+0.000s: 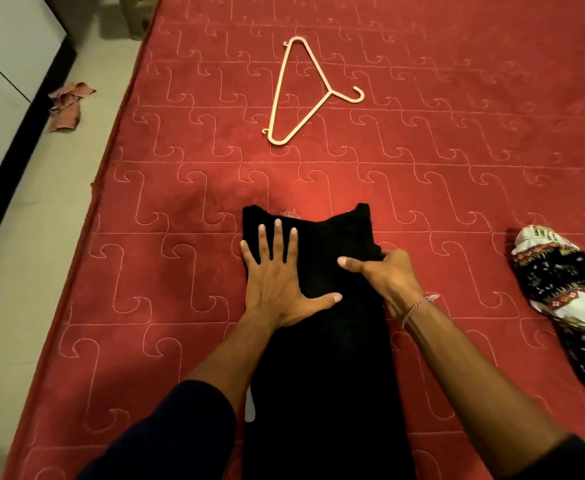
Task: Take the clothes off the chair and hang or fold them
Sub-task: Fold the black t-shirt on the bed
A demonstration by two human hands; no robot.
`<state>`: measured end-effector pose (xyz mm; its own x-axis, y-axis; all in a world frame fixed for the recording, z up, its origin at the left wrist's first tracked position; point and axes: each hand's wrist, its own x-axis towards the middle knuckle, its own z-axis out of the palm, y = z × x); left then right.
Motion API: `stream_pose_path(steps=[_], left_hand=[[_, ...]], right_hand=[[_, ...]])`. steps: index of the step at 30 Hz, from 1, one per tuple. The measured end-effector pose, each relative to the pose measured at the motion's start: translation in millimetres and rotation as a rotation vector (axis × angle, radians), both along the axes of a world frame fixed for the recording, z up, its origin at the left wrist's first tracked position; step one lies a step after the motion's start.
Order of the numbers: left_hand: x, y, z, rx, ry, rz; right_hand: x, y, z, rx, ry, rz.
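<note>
Left hand [273,277] lies flat, fingers spread, palm pressing down on the black garment [318,341] near its far end, left side. Right hand [384,277] grips the garment's right edge, fingers curled into the cloth and thumb lying over the top; bracelet [419,304] on that wrist.

Garment lies as a long narrow strip on the red quilted bed [457,150], running from the near edge toward the middle, far end showing two small peaks. Looks already folded lengthwise; what kind of garment it is, cannot tell.

Cream plastic hanger [306,93] lies bare further up the bed, well apart from the garment. Patterned black-and-white cloth [568,299] sits crumpled at the right edge of the bed. Reddish rag [67,105] on the floor beside the bed's left edge. Chair not clearly in view.

Judged step: mid-fold, left hand anchoring while the right readies the next fold or tuck.

Risks:
- Right hand pulls before the left anchors firmly: the whole strip slides on the bed and the layers shift out of line.
- Grip catches only the top layer: the fold opens and the edge comes out uneven.
- Near end of the garment seems to run off the bed's near edge: its weight could drag the strip down once the palm lifts.
- Black cloth hides creases, so a skewed fold could go unnoticed.
</note>
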<state>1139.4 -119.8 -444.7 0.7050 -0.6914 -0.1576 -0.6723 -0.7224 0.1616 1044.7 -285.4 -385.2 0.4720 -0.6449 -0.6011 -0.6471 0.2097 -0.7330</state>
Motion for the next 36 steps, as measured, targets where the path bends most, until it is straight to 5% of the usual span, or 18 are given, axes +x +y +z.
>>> stream_pose_path(steps=[2, 5, 10, 15, 20, 26, 31, 36], left_hand=[[0, -4, 7, 0.051, 0.031, -0.003], [0, -7, 15, 0.046, 0.076, -0.004], [-3, 5, 20, -0.131, 0.042, -0.008], [-16, -8, 35, -0.482, 0.162, 0.049], [-27, -39, 40, -0.399, 0.238, 0.021], [-25, -39, 28, -0.405, 0.302, 0.037], [-17, -37, 24, -0.522, 0.44, 0.142], [-12, -37, 32, -0.565, 0.557, 0.216]], right_hand=[[-5, 7, -5, -0.014, -0.074, -0.07], [-4, 17, -10, -0.343, -0.135, -0.062], [-2, 21, -14, -0.712, 0.011, 0.086], [-2, 19, -18, -0.687, 0.055, 0.049], [-15, 20, -22, -1.057, 0.239, 0.193], [-8, 30, -22, -0.835, 0.174, 0.311], [7, 31, -7, -0.644, 0.43, 0.169], [15, 30, 5, -0.478, 0.366, 0.023]])
